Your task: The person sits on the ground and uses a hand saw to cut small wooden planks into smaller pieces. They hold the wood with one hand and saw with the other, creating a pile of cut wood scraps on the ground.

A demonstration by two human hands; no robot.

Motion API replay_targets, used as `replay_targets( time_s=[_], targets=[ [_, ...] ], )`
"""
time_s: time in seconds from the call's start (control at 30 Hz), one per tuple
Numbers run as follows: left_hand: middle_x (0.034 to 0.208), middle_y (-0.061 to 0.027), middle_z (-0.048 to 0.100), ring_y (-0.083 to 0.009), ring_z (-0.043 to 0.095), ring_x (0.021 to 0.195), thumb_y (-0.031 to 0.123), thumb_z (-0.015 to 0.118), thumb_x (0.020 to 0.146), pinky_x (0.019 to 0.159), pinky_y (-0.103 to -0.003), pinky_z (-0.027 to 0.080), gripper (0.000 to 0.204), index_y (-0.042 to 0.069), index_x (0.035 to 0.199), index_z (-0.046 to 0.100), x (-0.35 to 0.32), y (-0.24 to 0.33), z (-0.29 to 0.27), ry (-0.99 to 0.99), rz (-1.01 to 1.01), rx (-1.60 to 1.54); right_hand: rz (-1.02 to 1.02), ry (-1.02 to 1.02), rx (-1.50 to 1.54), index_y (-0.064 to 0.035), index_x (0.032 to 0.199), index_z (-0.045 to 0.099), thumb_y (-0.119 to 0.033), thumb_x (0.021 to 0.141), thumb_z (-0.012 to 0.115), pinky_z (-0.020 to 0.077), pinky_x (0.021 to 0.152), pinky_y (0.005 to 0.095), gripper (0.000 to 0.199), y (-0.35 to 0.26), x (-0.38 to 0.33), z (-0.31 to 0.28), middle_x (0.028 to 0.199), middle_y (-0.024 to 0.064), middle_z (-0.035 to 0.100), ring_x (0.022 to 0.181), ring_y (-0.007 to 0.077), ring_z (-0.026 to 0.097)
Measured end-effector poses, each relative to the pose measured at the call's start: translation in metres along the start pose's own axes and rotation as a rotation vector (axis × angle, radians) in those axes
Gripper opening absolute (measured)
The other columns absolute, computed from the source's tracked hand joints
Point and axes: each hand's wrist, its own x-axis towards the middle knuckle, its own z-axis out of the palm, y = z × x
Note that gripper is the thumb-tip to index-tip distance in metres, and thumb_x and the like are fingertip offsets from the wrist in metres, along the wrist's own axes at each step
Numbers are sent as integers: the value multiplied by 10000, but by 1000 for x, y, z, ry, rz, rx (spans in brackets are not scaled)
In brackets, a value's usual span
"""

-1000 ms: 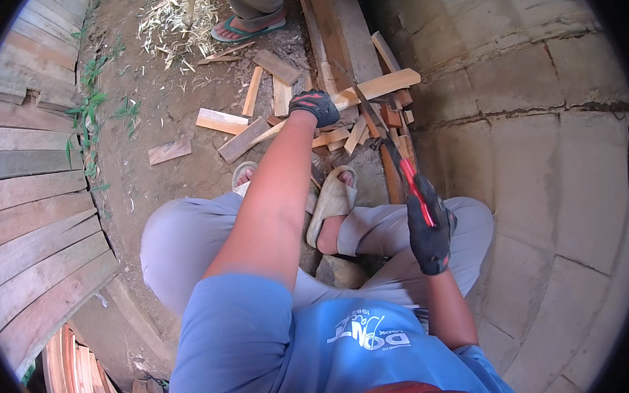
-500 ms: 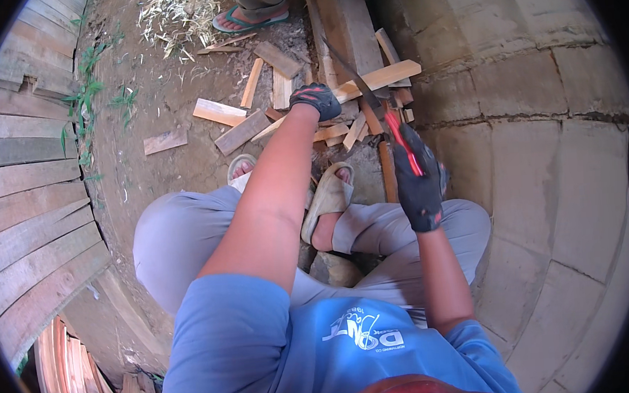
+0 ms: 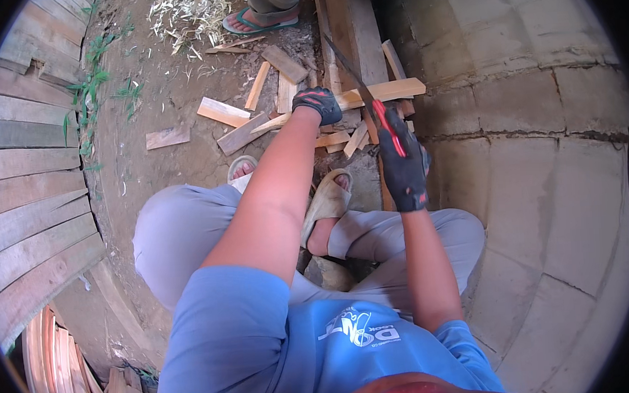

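Note:
My left hand (image 3: 316, 104), in a black glove, presses down on a pale wooden strip (image 3: 387, 90) that lies across a heap of cut wood pieces. My right hand (image 3: 403, 166), also gloved, grips the red and black handle of a hand saw (image 3: 366, 96). The saw's thin blade runs up and to the left across the strip, just right of my left hand. I sit low with both knees bent, and my sandalled feet (image 3: 325, 199) rest right below the wood pile.
Short offcuts (image 3: 223, 112) lie scattered on the dirt ground. Longer planks (image 3: 350, 21) lean at the top. Another person's foot in a flip-flop (image 3: 257, 18) stands at the top. A block wall (image 3: 540, 125) is on the right, stacked boards (image 3: 17, 164) on the left.
My right hand has pushed the saw forward and up, nearer to the strip. The left hand has stayed on the wood.

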Motion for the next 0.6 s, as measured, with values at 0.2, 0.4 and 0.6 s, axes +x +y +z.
replay_targets(
  time_s=[0.2, 0.4, 0.6],
  targets=[
    [1348, -144, 728, -307, 703, 1242, 315, 585, 863, 1042, -434, 554, 499, 105, 1278, 764, -2, -2, 5, 54, 11, -13, 59, -48, -104, -86, 1364, 707, -149, 986, 721, 596, 917, 420, 384, -15, -125, -102, 1217, 204, 762, 1095, 339, 763],
    [1325, -172, 729, -335, 705, 1223, 331, 625, 827, 1042, -449, 551, 510, 99, 1261, 759, -2, 1, 2, -18, 26, -45, 99, -81, -211, -72, 1351, 718, -88, 955, 742, 591, 920, 407, 397, -30, -154, -123, 1214, 208, 768, 1068, 329, 776],
    [1346, -147, 728, -313, 697, 1249, 325, 583, 873, 1051, -431, 543, 494, 93, 1267, 768, -10, 4, -2, 7, 3, -53, -39, -1, -99, -121, 1367, 711, -187, 1010, 691, 591, 867, 416, 364, -2, -41, -39, 1210, 213, 760, 1042, 338, 768]
  ],
)
